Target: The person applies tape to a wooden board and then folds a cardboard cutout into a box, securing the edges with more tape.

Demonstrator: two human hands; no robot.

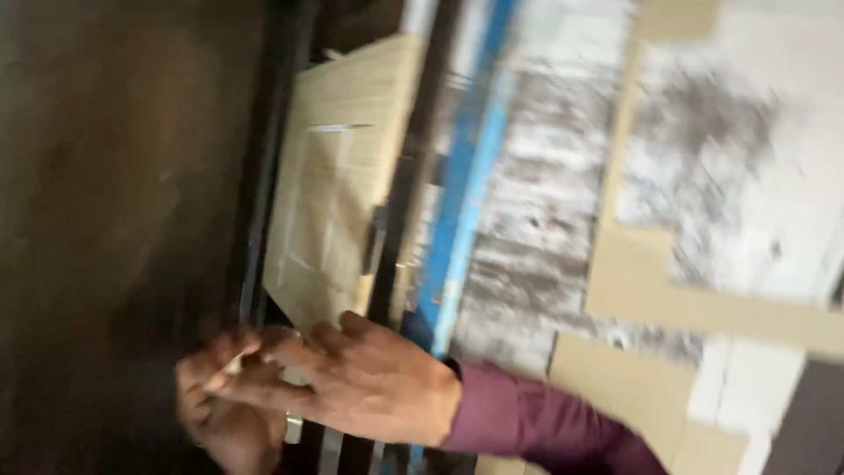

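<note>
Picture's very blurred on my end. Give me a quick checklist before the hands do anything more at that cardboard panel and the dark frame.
1. Both hands in view: ok. Right hand with maroon sleeve overlaps the left hand at the bottom.
2. What the hands hold: cannot tell; a small pale piece shows between the fingers, blurred.
3. Cardboard panel position: ok, it sits behind the dark frame bars, above the hands.
4. Blue bar beside the frame: ok, visible, untouched.
5. Grip on the panel: cannot tell.
6. Image sharpness: not ok, heavy motion blur.

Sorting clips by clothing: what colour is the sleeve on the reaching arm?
Dark purple sleeve, seen in the head view.
</note>
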